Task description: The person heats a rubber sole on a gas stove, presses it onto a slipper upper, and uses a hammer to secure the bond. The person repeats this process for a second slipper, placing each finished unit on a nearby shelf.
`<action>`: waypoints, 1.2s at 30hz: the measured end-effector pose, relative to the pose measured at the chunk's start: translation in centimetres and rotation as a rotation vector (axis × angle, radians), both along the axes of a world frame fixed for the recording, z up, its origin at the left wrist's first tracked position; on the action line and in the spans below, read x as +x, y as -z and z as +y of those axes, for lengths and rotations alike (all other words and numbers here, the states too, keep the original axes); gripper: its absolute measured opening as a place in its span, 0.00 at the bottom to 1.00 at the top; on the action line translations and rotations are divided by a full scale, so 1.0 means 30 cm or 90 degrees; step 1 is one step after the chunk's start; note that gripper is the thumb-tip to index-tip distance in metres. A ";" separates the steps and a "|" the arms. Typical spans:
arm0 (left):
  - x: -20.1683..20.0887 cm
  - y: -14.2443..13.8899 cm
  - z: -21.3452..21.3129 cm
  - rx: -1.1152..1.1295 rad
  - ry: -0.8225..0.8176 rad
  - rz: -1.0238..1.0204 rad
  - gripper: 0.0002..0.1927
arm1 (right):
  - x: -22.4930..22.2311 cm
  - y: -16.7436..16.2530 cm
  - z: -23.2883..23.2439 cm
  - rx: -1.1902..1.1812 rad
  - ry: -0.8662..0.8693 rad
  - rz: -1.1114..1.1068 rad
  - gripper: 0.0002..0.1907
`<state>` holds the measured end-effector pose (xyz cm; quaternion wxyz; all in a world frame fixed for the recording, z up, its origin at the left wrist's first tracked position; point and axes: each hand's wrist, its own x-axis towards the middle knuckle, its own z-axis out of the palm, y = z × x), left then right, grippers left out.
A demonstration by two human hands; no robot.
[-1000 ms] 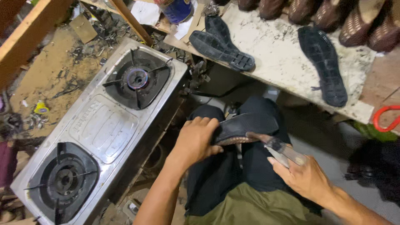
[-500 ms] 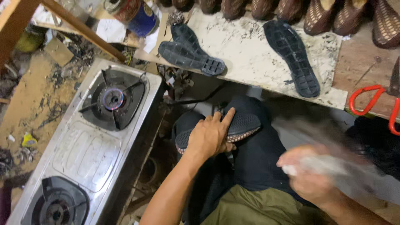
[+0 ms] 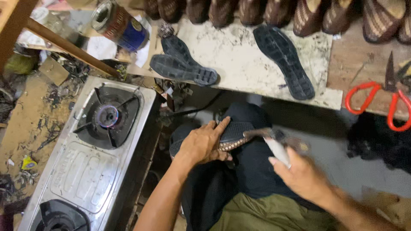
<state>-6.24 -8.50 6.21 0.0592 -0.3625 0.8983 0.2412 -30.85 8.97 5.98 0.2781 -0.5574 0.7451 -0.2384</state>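
My left hand [image 3: 203, 145] presses down on a dark shoe with a woven brown upper [image 3: 238, 134], sole up, resting on my lap. My right hand [image 3: 302, 173] grips a hammer-like tool [image 3: 274, 143] by its pale handle, its head blurred right beside the shoe's heel end. Whether the head touches the sole I cannot tell.
A two-burner steel stove [image 3: 92, 158] stands at my left, its far burner lit. On the worn white board [image 3: 239, 55] lie two black soles [image 3: 182, 64] [image 3: 284, 60]. A row of woven shoes [image 3: 299, 13] lines the back. Red-handled scissors [image 3: 376, 105] and a glue tin [image 3: 117, 23] are nearby.
The view shifted toward the board. My right hand swung the tool away and back toward the shoe. My left hand kept holding the shoe on my lap.
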 end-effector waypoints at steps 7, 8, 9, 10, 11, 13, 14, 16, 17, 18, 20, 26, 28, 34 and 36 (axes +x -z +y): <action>0.005 -0.005 -0.006 0.063 -0.016 0.055 0.60 | 0.024 -0.093 0.040 -0.594 0.099 -0.628 0.23; 0.003 -0.006 -0.008 0.052 -0.016 0.059 0.59 | 0.030 -0.078 0.033 -0.344 0.120 -0.460 0.22; -0.001 -0.006 -0.009 0.030 -0.007 0.055 0.60 | 0.026 -0.053 0.014 -0.105 0.135 -0.285 0.21; -0.002 -0.008 -0.011 0.011 0.002 0.048 0.61 | 0.023 -0.021 -0.006 0.135 0.151 -0.106 0.20; -0.006 -0.009 -0.011 0.004 0.010 0.040 0.63 | 0.003 0.003 -0.006 0.129 0.161 -0.221 0.19; -0.008 -0.013 -0.012 0.061 -0.004 0.031 0.62 | -0.041 0.043 0.013 0.114 0.180 -0.450 0.16; -0.006 -0.016 -0.013 0.090 -0.014 0.016 0.62 | -0.051 0.061 0.029 -0.047 0.158 -0.501 0.19; -0.010 -0.021 -0.013 0.090 -0.016 0.001 0.60 | -0.061 0.081 0.067 -0.377 0.107 -0.563 0.25; -0.010 -0.026 -0.013 0.083 -0.021 -0.010 0.60 | -0.051 0.095 0.071 -0.358 0.131 -0.513 0.23; -0.012 -0.031 -0.007 0.076 -0.025 -0.003 0.60 | -0.037 0.108 0.071 -0.339 0.153 -0.461 0.22; -0.022 -0.041 0.008 0.049 -0.032 0.017 0.60 | -0.017 0.137 0.053 -0.193 0.184 -0.374 0.21; -0.028 -0.071 0.149 -0.196 0.002 0.134 0.65 | -0.105 0.212 0.088 0.140 0.195 -0.328 0.23; 0.008 -0.078 0.191 -0.061 -0.034 0.081 0.57 | -0.131 0.229 0.144 0.176 0.191 -0.271 0.23; 0.041 -0.038 0.319 -0.077 -0.102 0.180 0.51 | -0.067 0.272 0.248 0.144 0.184 -0.276 0.23; 0.022 -0.014 0.353 -0.110 -0.116 0.175 0.50 | -0.046 0.283 0.248 0.123 0.200 -0.281 0.24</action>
